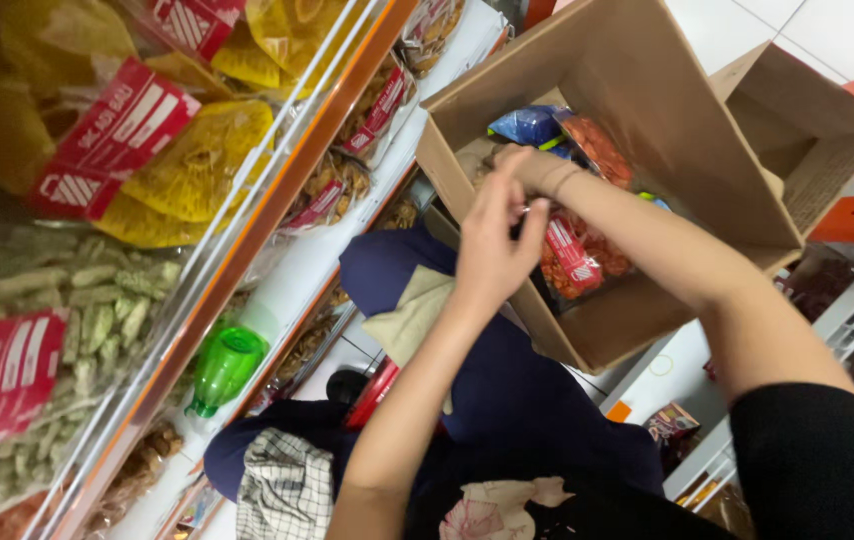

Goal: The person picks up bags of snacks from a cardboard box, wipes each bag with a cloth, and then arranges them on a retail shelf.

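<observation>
my left hand (492, 250) pinching a snack bag (572, 255) | right hand (527, 165) in the cardboard box (647, 90), can't tell its grip

Your left hand (492, 250) and right hand (527, 170) are meeting at the near rim of the open cardboard box (647, 90), fingers closing on a clear snack bag with a red label (572, 255). Deeper in the box, a blue packet (529, 124) is lying. Left of the box, a green bottle (224, 367) is standing on the shelf.
</observation>
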